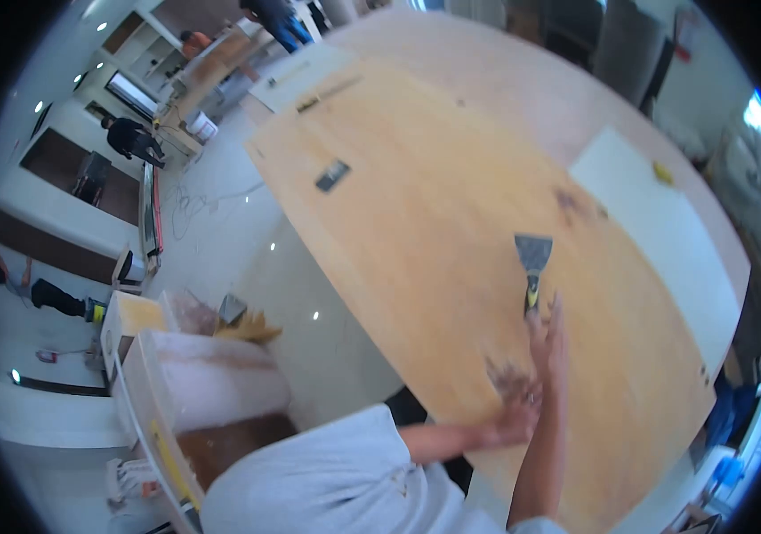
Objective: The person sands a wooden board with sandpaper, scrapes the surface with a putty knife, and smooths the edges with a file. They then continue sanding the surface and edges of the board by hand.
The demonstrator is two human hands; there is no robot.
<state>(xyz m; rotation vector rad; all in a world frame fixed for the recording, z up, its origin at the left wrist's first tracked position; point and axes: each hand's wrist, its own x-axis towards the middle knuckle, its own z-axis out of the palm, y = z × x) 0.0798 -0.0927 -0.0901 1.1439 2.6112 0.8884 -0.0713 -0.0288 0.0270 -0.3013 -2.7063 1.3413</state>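
A putty knife with a wide grey blade and a black and yellow handle points away from me over the large wooden board. My right hand is at the butt of its handle, the thumb side overlapping the end and the fingers stretched out alongside. Lower down, my left hand reaches across from the left, close over the board and beside my right wrist. Its fingers are blurred against a dark smudged patch.
A dark flat scraper blade and a narrow tool lie farther along the board. White sheets flank it. Left of me stand a wrapped pinkish block and crumpled brown material. Other people are across the room.
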